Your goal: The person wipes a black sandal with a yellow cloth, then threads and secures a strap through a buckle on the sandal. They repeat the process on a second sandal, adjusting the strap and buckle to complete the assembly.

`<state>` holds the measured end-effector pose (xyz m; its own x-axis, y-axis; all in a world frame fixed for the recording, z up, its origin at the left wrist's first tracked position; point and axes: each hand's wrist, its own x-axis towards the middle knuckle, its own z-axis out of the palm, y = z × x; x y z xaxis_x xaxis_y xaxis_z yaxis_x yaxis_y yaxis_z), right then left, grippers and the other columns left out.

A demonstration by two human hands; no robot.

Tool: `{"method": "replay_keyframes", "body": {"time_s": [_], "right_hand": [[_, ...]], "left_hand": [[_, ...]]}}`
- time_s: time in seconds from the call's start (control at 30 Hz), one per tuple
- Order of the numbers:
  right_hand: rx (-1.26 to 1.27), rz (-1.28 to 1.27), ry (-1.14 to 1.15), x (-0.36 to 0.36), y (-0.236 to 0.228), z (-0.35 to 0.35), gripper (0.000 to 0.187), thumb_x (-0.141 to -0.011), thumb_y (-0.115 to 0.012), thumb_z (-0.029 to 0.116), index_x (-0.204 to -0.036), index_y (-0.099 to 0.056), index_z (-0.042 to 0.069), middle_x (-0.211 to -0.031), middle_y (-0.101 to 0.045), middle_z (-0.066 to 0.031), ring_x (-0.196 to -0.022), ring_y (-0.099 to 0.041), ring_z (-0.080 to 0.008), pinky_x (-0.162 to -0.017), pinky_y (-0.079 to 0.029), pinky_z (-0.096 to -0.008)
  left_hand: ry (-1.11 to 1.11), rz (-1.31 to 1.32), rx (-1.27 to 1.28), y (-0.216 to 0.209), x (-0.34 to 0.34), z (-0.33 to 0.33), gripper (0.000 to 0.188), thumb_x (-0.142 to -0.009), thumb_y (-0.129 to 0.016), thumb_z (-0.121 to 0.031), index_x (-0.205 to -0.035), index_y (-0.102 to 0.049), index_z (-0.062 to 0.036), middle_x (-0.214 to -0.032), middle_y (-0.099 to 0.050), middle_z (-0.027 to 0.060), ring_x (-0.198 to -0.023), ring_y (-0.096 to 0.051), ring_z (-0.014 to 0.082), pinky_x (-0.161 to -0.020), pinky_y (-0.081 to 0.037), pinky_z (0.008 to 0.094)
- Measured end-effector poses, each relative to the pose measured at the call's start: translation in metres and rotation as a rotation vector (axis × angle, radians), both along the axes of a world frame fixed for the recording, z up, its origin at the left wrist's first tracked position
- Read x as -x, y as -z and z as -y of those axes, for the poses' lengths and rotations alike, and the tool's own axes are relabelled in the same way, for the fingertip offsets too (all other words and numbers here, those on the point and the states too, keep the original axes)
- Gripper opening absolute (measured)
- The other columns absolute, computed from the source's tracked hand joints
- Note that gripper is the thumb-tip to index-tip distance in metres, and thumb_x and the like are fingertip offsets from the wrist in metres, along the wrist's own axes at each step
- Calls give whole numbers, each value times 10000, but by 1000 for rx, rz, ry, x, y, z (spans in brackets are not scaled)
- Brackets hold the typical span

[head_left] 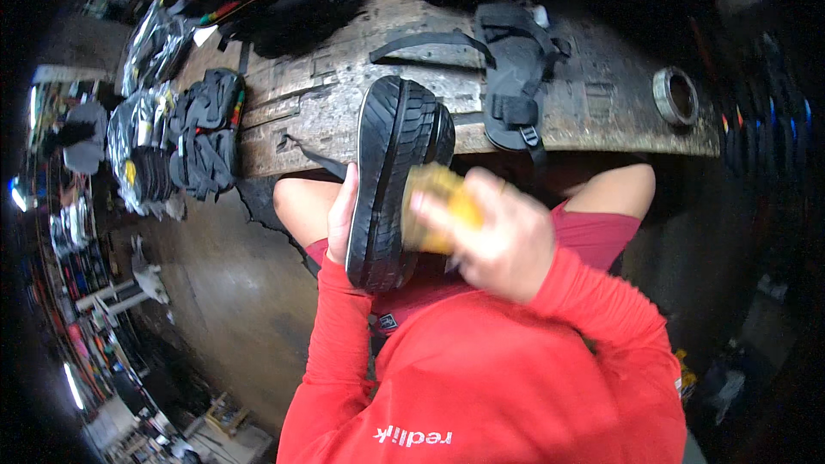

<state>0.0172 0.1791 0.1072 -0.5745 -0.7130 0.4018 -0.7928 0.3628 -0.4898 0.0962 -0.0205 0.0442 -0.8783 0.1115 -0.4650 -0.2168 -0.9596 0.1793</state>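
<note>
From where I stand, taking the head view, which is the only one, a sandal (387,180) is up off the bench (593,133), over the person's lap, its black tread turned up and its toe or heel end toward the bench. The left hand (342,219) has it by the left edge, thumb laid along the side; its fingers go behind the sole, so how far they wrap I cannot tell. The right hand (507,236) is curled closed around a yellowish block (430,206), right against or just beside the sole's right edge. I'd call this rubbing or wiping the sole. The next move seems to ask for a firm left grip and even pressure from the block.

The block and right hand are smeared by blur, so contact, and whether it's sponge or brush, I can't swear to. Something dark peeks out behind the sole, mostly covered. The picture's rim falls into black.
</note>
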Motion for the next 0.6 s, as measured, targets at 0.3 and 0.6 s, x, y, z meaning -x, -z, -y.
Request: {"method": "replay_keyframes", "body": {"time_s": [0.3, 0.6], "right_hand": [[20, 157, 62, -8, 35, -5, 701, -637, -771, 90, -1305, -630, 248, -1037, -575, -129, -758, -659, -301, -639, -583, -385], [55, 282, -84, -40, 21, -25, 658, -693, -742, 224, -1337, -612, 258, -938, -542, -98, -649, -609, -207, -550, -549, -344]], "left_hand": [[151, -35, 417, 0, 12, 10, 838, -986, -275, -678, -1378, -494, 30, -1141, -645, 309, -963, -688, 398, -795, -603, 485], [141, -103, 169, 1, 34, 26, 902, -983, -221, -690, -1333, -481, 100, -1122, -643, 307, -912, -697, 373, -768, -612, 501]]}}
